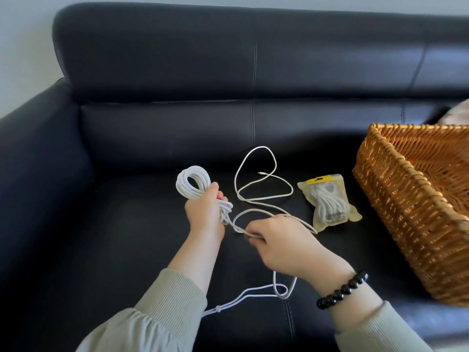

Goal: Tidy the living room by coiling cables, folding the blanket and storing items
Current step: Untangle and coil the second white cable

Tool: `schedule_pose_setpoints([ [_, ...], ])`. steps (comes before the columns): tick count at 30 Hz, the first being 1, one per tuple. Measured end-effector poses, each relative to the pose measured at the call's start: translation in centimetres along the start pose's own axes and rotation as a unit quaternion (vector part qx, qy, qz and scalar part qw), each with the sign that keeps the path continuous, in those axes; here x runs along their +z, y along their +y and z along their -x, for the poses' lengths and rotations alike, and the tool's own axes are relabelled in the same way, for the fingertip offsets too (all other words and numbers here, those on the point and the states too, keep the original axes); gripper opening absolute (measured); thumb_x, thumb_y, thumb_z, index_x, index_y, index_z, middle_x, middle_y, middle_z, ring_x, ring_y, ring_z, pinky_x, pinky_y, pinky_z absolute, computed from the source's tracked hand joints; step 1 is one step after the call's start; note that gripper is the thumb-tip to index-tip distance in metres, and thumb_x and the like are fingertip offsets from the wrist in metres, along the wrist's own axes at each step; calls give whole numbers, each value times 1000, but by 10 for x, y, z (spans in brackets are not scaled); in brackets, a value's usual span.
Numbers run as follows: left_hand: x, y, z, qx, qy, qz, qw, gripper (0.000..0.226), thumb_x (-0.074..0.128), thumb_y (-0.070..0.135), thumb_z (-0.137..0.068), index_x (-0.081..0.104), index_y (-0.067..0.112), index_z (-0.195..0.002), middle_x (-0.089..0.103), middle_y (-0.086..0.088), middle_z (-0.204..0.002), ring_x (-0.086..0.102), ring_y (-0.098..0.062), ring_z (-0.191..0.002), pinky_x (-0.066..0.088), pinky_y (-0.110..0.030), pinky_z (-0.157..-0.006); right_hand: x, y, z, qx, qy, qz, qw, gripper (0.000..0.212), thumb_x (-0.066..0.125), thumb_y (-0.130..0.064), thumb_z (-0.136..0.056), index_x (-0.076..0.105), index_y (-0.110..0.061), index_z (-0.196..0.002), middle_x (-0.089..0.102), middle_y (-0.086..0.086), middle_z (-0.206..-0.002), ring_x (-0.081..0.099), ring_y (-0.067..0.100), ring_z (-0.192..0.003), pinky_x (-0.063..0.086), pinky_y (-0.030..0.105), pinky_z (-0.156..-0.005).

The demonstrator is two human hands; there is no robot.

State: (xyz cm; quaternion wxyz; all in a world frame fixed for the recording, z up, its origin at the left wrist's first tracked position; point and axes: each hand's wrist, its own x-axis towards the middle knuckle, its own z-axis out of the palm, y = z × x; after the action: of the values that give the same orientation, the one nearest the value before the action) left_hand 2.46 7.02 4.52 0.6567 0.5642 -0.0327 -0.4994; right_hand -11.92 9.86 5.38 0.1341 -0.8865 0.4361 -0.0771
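Observation:
My left hand [204, 210] grips a white cable coil [193, 182] of several loops, held upright above the sofa seat. From the coil the loose white cable [264, 196] runs to my right hand [281, 243], which pinches it between the fingertips. The rest of that cable lies in wide loops on the seat behind my hands, its plug end [260, 173] near the middle. A yellowish plastic pouch [328, 203] with another coiled white cable inside lies to the right. A thin white drawstring [253, 294] hangs under my right wrist.
A black leather sofa [152, 123] fills the view, its armrest at the left. A brown wicker basket [380, 189] stands on the seat at the right. A pale fabric corner [456, 113] shows behind the basket.

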Motion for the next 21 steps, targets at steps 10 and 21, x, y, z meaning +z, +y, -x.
schedule_pose_setpoints([
  [10,-7,-3,-8,193,-155,-442,862,27,70,28,-81,55,16,-62,52,1,-55,47,-12,-48,39,-24,-49,-7,20,3,0,197,-39,980,16,67,-28,-85,66,-18,-72,59,-6,-58,56,17,-57,44,30,-55],
  [21,-11,-8,-1,80,-379,-511,767,71,53,78,-58,71,13,-81,56,8,-52,53,-11,-55,48,-35,-75,-17,45,5,84,260,-68,959,7,66,-13,-85,71,-15,-81,65,-6,-68,60,15,-66,47,29,-60],
])
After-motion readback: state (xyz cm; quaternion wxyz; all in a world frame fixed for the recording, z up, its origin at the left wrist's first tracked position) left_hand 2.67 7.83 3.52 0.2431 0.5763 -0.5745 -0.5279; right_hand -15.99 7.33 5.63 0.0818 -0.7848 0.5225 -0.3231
